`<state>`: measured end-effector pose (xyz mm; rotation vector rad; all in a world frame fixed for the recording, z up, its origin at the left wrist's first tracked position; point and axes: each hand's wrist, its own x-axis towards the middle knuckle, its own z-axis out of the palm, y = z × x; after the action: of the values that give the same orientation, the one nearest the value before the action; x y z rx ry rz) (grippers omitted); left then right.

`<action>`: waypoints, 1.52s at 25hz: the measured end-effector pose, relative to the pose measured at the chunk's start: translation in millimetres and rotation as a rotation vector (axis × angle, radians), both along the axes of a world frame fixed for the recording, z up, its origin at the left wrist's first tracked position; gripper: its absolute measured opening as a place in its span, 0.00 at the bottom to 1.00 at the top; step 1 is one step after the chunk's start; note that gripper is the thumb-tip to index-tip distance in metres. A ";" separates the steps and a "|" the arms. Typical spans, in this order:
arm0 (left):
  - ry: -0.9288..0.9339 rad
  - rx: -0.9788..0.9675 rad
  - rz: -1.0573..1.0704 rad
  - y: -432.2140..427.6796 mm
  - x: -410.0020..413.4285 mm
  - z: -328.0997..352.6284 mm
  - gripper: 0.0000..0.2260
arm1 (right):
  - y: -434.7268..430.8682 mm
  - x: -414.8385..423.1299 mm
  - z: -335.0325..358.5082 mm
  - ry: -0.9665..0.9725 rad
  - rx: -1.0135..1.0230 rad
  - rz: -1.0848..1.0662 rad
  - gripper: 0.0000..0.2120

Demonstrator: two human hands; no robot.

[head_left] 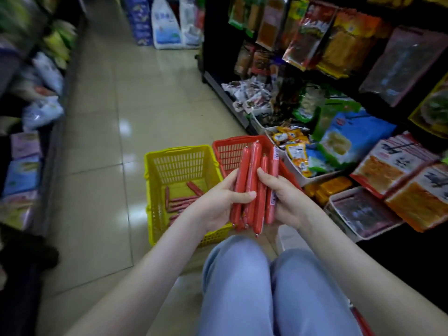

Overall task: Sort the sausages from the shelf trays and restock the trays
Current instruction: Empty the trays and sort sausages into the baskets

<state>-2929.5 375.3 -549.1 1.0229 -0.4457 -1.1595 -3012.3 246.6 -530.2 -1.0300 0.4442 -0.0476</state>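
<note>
A bundle of several long red sausages point(252, 180) is held upright in front of me with both hands. My left hand point(218, 202) grips the bundle from the left, thumb across the front. From the right, my right hand point(288, 197) holds the same bundle, fingers curled round it. Just beyond my left hand a yellow basket point(174, 163) stands on the floor, with several shorter red sausages point(184, 200) lying in its bottom. A red basket point(230, 149) stands beside it to the right, its inside mostly hidden by the bundle.
On the right, low shelf trays point(363, 214) hold packaged snacks, with hanging packets above. Another shelf of bagged goods lines the left side. Glossy tiled floor point(109, 117) runs down the aisle ahead. My knees in light blue trousers point(266, 287) fill the foreground.
</note>
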 end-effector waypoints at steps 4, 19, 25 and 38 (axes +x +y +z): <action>-0.005 0.066 0.113 -17.0 26.2 -31.4 0.27 | -14.6 37.0 -30.1 0.033 0.028 0.047 0.17; 0.238 0.451 0.557 -43.9 164.6 -200.3 0.16 | -120.3 146.2 -217.2 0.389 -0.631 0.164 0.08; 0.249 0.551 0.754 12.4 188.4 -227.1 0.13 | -61.9 182.0 -279.9 0.129 -1.164 0.692 0.22; 0.191 0.382 0.314 -59.7 146.6 -230.5 0.20 | -72.4 169.9 -255.6 0.234 -0.239 0.267 0.08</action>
<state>-2782.9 315.6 -779.6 1.2440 0.0943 -1.0640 -2842.4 174.2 -785.8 -1.3303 0.5182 0.2665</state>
